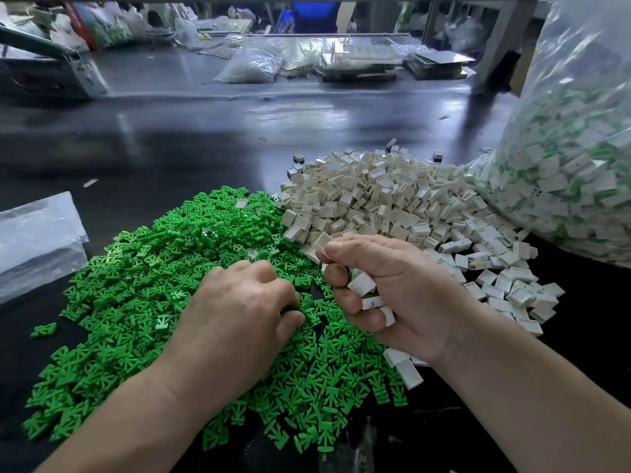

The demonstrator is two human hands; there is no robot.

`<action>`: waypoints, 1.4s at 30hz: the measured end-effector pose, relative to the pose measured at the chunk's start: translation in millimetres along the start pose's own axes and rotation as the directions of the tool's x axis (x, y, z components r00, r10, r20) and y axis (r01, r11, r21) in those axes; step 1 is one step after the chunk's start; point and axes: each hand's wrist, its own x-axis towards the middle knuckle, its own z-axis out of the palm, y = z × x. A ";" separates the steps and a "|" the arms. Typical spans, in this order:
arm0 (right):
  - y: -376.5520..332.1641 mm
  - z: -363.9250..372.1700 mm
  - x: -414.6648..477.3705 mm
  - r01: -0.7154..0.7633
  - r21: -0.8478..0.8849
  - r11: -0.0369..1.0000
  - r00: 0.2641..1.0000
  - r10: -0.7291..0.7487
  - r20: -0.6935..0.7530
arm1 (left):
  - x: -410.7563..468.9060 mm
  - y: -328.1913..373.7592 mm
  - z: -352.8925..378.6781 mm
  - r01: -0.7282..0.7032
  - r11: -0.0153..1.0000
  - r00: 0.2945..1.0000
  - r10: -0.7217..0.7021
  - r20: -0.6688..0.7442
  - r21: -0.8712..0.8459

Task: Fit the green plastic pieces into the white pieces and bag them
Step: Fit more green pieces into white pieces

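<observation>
Green forked plastic pieces (136,302) formed a broad heap, on whose middle the left hand (239,312) rested knuckles-up, fingertips curled down among them; whether it pinched one could not be told. At the heap's right edge the right hand (403,295) clasped several white rectangular plastic pieces (362,283) in curled fingers, with another pinched between thumb and forefinger. A pile of loose white pieces (392,199) touched the heap's far right side. Beyond that pile stood a large clear plastic bag (580,165) of fitted white-and-green pieces. Flat clear plastic film (37,240) lay left of the heap, all on a dark glossy worktable (205,138).
</observation>
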 end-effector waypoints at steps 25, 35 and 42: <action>3.5 8.7 -7.6 0.158 -0.449 0.879 0.987 -0.148 0.057 | 4.6 -6.7 0.3 0.139 0.031 0.935 -0.333 0.121 -0.990; 0.8 7.7 -11.6 0.218 -0.531 0.819 0.974 -0.217 0.065 | 3.6 -2.8 -3.4 0.196 -0.005 0.952 -0.241 0.191 -0.981; -1.3 3.7 -11.0 0.174 -0.708 0.684 0.984 -0.150 0.097 | 1.9 -7.2 -10.4 0.261 0.186 0.959 -0.159 0.233 -0.947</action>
